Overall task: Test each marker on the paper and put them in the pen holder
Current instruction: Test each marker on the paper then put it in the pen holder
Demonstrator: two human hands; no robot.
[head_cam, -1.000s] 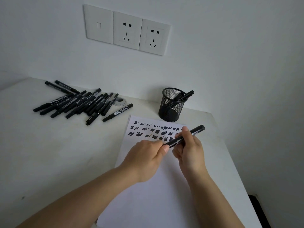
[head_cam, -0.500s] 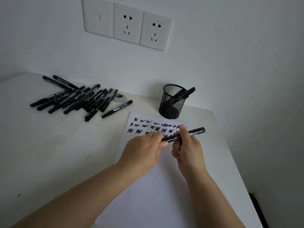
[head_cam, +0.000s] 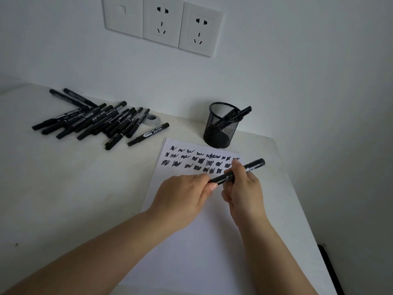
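From the head view, both hands are over the scribbled paper [head_cam: 187, 241] near the tabletop's right edge: the right hand [head_cam: 244, 188] grasps the marker [head_cam: 236, 172] mid-barrel, and the left hand [head_cam: 187, 192] pinches its near end, seemingly at the cap. Whether capping or uncapping, I cannot tell. Untested markers [head_cam: 95, 120] lie toward the far left corner; the pen holder [head_cam: 221, 126] stands beyond the paper's far edge, awaiting this one.

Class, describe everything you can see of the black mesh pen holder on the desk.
The pen holder is a round cup of black wire mesh with a solid rim and base. It stands upright on the white desk near the wall, just beyond the paper's far edge. Black markers lean inside, their ends poking over its rim. Neither hand touches it.
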